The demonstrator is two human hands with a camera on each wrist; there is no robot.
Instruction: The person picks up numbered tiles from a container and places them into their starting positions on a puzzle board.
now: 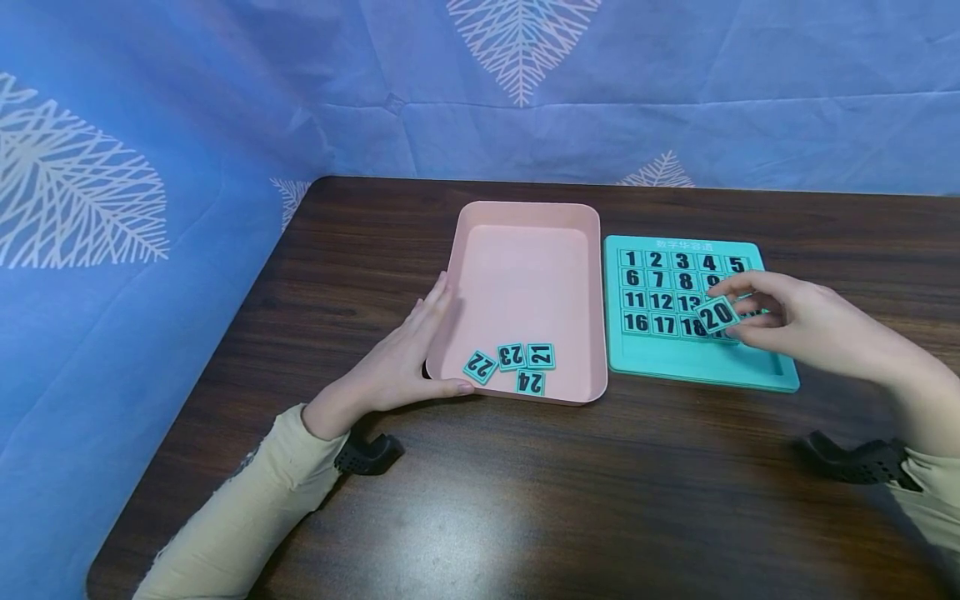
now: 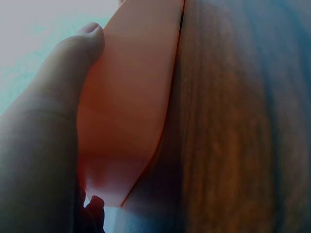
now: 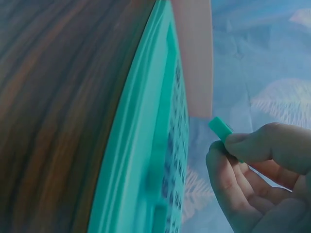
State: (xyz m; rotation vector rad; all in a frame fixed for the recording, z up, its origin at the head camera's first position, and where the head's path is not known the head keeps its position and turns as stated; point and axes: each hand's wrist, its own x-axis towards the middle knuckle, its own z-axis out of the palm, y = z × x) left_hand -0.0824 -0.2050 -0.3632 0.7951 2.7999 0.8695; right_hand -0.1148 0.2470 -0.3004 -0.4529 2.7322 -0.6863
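Note:
My right hand (image 1: 810, 321) pinches a turquoise number tile (image 1: 717, 314) marked 20 between thumb and fingers. The tile is tilted above the turquoise number board (image 1: 697, 362), as the right wrist view also shows, apart from its surface. Rows of numbered tiles fill the board's upper part, and some are hidden behind the hand. My left hand (image 1: 397, 362) rests against the near left corner of a pink tray (image 1: 525, 292), fingers stretched along its left side and thumb (image 2: 73, 58) on its near side. Loose tiles 22 (image 1: 480, 367), 23 (image 1: 512, 357), 21 (image 1: 540, 356) and 24 (image 1: 530, 382) lie in the tray.
Tray and board stand side by side on a dark wooden table (image 1: 525, 483). A blue cloth (image 1: 375, 67) with white leaf patterns hangs behind the table and at its left. Each wrist wears a black band (image 1: 369, 455).

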